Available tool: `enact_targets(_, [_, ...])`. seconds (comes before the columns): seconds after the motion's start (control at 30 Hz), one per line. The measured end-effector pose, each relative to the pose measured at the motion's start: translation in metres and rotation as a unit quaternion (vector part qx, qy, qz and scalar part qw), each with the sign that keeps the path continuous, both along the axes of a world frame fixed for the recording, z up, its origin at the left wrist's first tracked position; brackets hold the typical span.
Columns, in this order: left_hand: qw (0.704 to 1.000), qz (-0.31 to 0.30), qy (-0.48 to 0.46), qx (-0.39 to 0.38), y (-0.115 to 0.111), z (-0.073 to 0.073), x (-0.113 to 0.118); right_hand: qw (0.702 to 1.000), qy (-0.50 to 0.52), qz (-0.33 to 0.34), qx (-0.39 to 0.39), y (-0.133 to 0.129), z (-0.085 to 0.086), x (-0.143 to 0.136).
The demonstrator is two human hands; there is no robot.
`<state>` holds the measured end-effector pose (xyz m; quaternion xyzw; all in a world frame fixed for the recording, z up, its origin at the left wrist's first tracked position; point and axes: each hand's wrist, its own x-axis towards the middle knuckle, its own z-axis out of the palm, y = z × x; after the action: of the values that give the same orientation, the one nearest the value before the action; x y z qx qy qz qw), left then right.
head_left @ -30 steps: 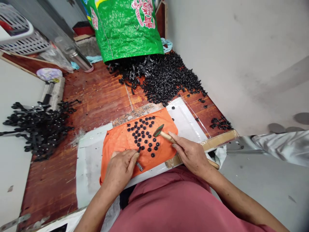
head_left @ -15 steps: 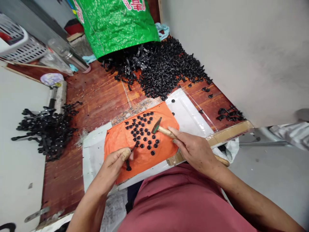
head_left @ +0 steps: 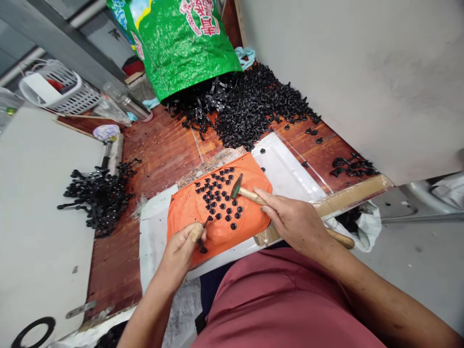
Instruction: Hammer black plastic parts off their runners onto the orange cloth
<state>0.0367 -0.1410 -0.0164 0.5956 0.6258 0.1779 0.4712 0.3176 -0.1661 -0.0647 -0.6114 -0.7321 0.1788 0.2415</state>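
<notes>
My left hand (head_left: 186, 241) pinches a slim black plastic piece (head_left: 203, 250) between thumb and fingers, low over the orange cloth (head_left: 224, 237). One end of the piece points at the small round black caps (head_left: 218, 216) on the cloth; whether it touches one I cannot tell. The caps are spread over the cloth's middle, many with a raised centre. My right hand (head_left: 290, 217) grips the wooden handle of a hammer (head_left: 237, 187). Its greenish metal head is over the right side of the caps, and the handle's end sticks out behind my wrist.
A green woven bag (head_left: 192, 63) spills black clip-like parts beside a heap of black caps (head_left: 242, 116). Black long parts (head_left: 99, 198) are piled at the left, with a smaller group (head_left: 353, 165) at the right. A metal flask (head_left: 134, 104) and white basket (head_left: 72, 92) stand far left.
The view has swung left, shifting the scene rightward. My left hand has drawn the black piece very slightly back from the caps. The hammer stays almost in place over the cloth.
</notes>
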Motion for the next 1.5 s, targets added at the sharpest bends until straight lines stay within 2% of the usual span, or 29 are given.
enact_targets(0.07, [0.995, -0.030, 0.075, 0.059, -0.003, -0.005, 0.002, 1.000, 0.001, 0.002, -0.002, 0.000, 0.001, 0.000])
enact_targets(0.23, [0.974, -0.057, 0.184, 0.116, -0.005, -0.007, 0.007, 1.000, 0.011, -0.001, 0.000, 0.000, 0.001, 0.000])
enact_targets(0.6, [0.946, -0.101, 0.255, 0.175, -0.004, -0.010, 0.013, 1.000, 0.005, 0.003, -0.011, 0.000, 0.002, 0.000])
enact_targets(0.93, [0.894, -0.166, 0.340, 0.238, -0.003, -0.013, 0.009, 1.000, -0.011, 0.000, 0.000, 0.000, 0.000, -0.001])
enact_targets(1.0, [0.905, -0.168, 0.318, 0.228, -0.002, -0.013, 0.007, 1.000, -0.009, -0.003, -0.006, 0.000, 0.000, 0.000])
enact_targets(1.13, [0.946, -0.145, 0.233, 0.174, 0.002, -0.012, 0.004, 1.000, -0.005, -0.009, -0.010, 0.000, -0.001, -0.001])
enact_targets(1.2, [0.955, -0.130, 0.211, 0.166, 0.003, -0.011, 0.003, 1.000, -0.002, -0.013, -0.009, 0.000, -0.001, -0.001])
enact_targets(1.33, [0.958, -0.123, 0.195, 0.168, 0.003, -0.010, 0.003, 1.000, -0.001, -0.014, -0.014, 0.000, 0.000, -0.001])
enact_targets(1.5, [0.949, -0.139, 0.215, 0.184, 0.000, -0.013, 0.002, 1.000, -0.005, -0.007, -0.013, 0.000, 0.000, -0.001])
